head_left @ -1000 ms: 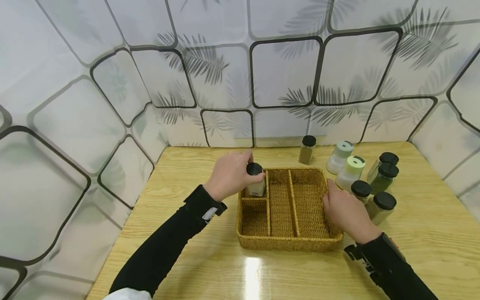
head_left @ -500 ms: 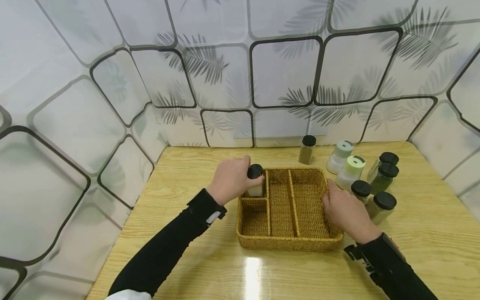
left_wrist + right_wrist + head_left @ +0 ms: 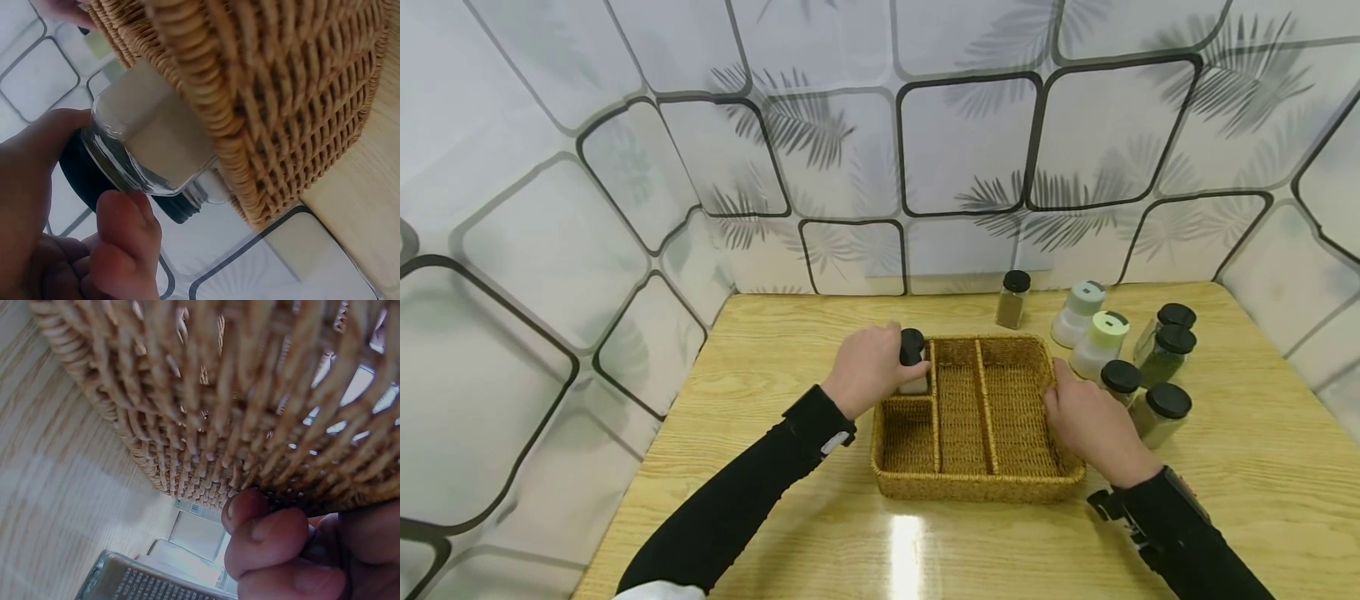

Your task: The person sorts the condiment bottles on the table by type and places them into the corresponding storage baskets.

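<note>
A glass spice jar (image 3: 156, 131) with a black lid and pale contents stands in the back-left compartment of the wicker basket (image 3: 977, 488). My left hand (image 3: 867, 371) pinches it at the lid between thumb and fingers. In the left wrist view the jar's lower part is hidden behind the basket's woven rim. On the opposite side, my right hand (image 3: 1097, 423) grips the basket's right wall; the right wrist view shows its curled fingers (image 3: 265, 540) against the weave. The basket's other compartments hold nothing.
One black-lidded jar (image 3: 1013, 300) stands behind the basket. To the right are two shakers, one with a grey-green cap (image 3: 1078, 312) and one with a yellow-green cap (image 3: 1101, 343). Several black-lidded jars (image 3: 1163, 354) stand beyond the right hand. A patterned cloth (image 3: 970, 150) hangs behind the table (image 3: 775, 525).
My left hand has come down and slightly nearer, with the jar now sitting a little lower in its compartment. The right hand and basket have stayed in place.
</note>
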### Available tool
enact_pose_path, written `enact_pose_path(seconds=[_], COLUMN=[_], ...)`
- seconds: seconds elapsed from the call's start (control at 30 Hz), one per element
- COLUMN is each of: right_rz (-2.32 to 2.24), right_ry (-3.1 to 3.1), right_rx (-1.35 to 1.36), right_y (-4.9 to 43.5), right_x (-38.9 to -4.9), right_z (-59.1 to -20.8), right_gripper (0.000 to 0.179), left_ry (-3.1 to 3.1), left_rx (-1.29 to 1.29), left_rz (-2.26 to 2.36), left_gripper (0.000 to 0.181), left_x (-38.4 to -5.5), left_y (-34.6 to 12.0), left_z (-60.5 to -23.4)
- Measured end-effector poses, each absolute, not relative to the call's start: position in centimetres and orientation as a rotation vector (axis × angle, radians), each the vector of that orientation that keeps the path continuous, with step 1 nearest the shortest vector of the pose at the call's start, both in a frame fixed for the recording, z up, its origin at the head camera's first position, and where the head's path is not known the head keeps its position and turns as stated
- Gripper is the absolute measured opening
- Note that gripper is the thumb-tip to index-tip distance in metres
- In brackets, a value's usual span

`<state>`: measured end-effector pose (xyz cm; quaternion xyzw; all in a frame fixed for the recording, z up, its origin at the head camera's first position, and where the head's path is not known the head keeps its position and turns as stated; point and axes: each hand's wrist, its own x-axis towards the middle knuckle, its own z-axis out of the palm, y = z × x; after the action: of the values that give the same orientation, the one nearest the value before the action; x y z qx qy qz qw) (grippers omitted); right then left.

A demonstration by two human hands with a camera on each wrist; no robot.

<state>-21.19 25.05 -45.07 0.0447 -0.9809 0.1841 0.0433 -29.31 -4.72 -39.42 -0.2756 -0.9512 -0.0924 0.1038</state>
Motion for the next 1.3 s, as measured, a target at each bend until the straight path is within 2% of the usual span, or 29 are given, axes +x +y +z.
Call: enact_pose_path(seconds=[0.53,0.77,0.97,1.1,1.3], right_rz=[0.56,0.574,0.588,0.583,0.586], right_ry=[-2.998,-3.012,-3.017,-3.002,-3.005], right_rx=[0.133,0.117,0.112,0.126,0.126], right_y=[25.1,25.1,25.1,25.1,25.1], right_x=[-21.3,-21.3,-21.2,-21.2,-21.1], right_z=[-45.0,-45.0,-45.0,-45.1,-45.0], right_gripper=[0.049,0.052,0.052,0.05,0.048], left_ry=[-2.869,-2.9,-2.897,-2.896,-2.881], left_rx=[-0.76,-0.769,-0.784,-0.76,-0.729], left_rz=[-0.277,-0.248,-0.248,-0.322,-0.373], left_gripper=[0.049,0.065,0.073,0.071,0.055], left_x=[-29.3,-29.2,-29.0,-29.1,-29.9], left_y=[-4.7,-4.4,-4.5,-4.6,-4.3], left_z=[-40.8,-41.0,-40.9,-40.4,-39.6])
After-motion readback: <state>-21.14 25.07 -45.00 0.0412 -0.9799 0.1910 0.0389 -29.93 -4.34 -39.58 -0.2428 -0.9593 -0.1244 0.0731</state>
